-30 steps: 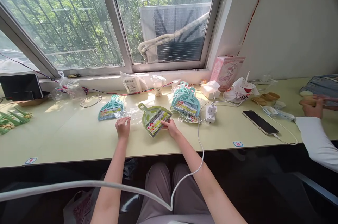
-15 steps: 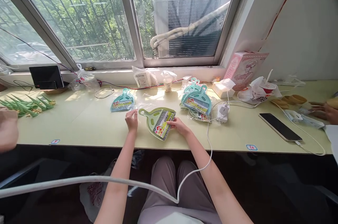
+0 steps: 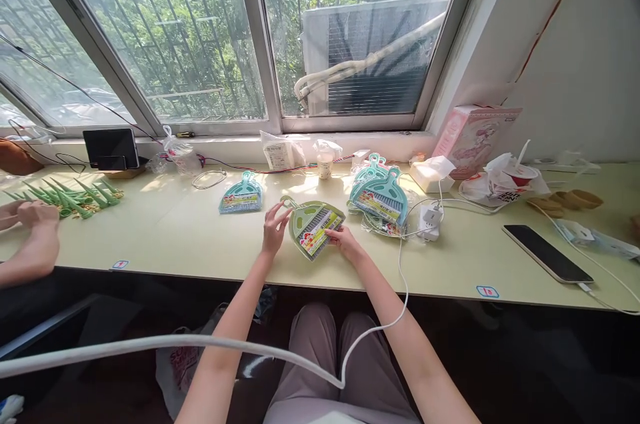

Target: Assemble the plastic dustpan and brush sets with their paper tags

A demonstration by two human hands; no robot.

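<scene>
A green dustpan and brush set [image 3: 306, 216] with a printed label lies tilted between my hands, just above the table. My right hand [image 3: 345, 242] is closed on its brush edge, thumb over the label. My left hand [image 3: 275, 227] has its bent fingers at the handle end, closed on it. Behind my left hand rests a blue dustpan and brush set [image 3: 242, 196] in clear wrap. To the right, several teal dustpan and brush sets [image 3: 381, 201] are piled, partly overlapping one another.
A white cable [image 3: 406, 291] runs from a plug adapter [image 3: 429, 221] across my lap. A phone [image 3: 545, 254], a tissue box [image 3: 431, 174] and a pink box [image 3: 477, 137] stand to the right. On the left, another person's hands [image 3: 37, 217] are by green stems [image 3: 75, 196].
My left hand has moved from beside the set to its handle end. The view has shifted slightly left. The other person's hand on the left has moved to the stems.
</scene>
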